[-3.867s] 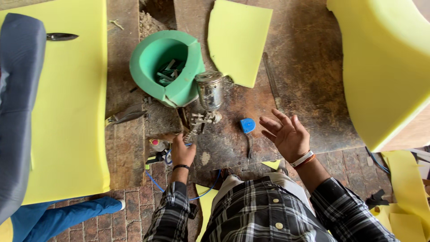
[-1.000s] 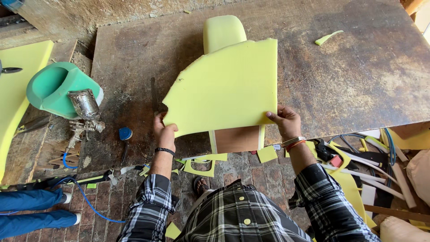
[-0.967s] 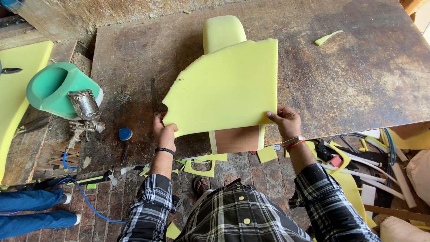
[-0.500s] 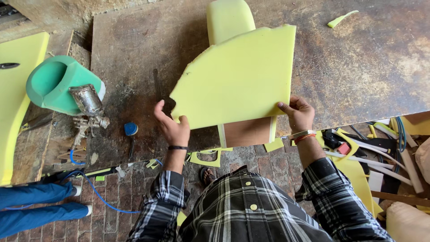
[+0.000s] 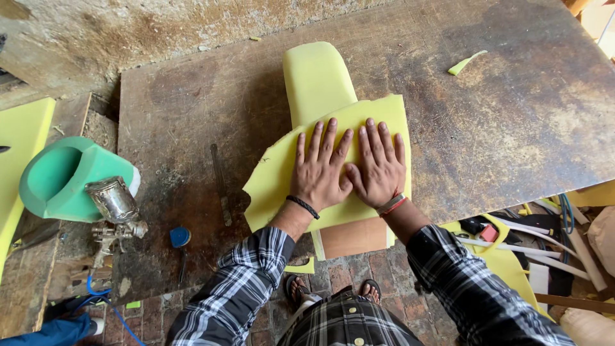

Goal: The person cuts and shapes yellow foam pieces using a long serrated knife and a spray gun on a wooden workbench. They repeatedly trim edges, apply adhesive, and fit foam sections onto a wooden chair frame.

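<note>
The left hand (image 5: 320,170) and the right hand (image 5: 378,166) are lying flat, side by side, on a sheet of yellow foam (image 5: 282,173), palms down and fingers spread and pointing away from the body. Neither hand is gripping anything; both are open and pressing on the sheet's top face, with the 2 thumbs nearly touching. The sheet is lying on the dark, worn worktable (image 5: 512,128), close to its near edge, and is covering the near end of a thicker rounded foam block (image 5: 317,80) that is sticking out beyond it toward the wall. Under the sheet's near edge, a brown board (image 5: 346,237) is showing, hanging past the table edge; whether it is fixed to the foam is hard to tell from this angle.

To the left of the sheet, a long thin blade (image 5: 220,182) is lying on the table, well apart from the hands. Farther left, a green foam piece (image 5: 61,176) with a hollowed middle is sitting just beside a metal spray gun (image 5: 115,208), whose cup is tilting. A small blue cap (image 5: 180,236) is resting near the table's front edge. A small yellow foam scrap (image 5: 466,62) is lying at the far right of the table. The person is wearing plaid sleeves, a dark band on the left wrist and a red-and-white band on the right.
</note>
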Action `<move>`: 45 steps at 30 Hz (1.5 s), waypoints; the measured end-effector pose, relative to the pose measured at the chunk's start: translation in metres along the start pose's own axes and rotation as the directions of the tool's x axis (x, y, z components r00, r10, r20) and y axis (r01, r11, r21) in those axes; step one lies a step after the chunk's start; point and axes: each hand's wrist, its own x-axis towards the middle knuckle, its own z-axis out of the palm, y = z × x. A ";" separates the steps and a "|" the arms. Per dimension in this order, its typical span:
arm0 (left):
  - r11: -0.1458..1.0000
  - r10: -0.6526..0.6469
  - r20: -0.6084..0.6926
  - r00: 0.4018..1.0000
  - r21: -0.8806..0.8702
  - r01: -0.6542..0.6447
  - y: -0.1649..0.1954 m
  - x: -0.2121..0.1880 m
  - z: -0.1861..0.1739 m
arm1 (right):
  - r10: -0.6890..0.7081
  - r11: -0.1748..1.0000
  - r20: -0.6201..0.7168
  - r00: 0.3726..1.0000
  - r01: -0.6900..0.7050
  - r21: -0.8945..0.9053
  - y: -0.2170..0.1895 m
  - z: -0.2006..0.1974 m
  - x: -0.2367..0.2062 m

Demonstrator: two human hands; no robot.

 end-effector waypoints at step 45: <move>0.978 -0.185 -0.139 0.973 0.073 0.196 0.008 -0.020 0.042 | -0.007 0.980 -0.001 1.000 0.007 0.198 -0.005 0.016 -0.056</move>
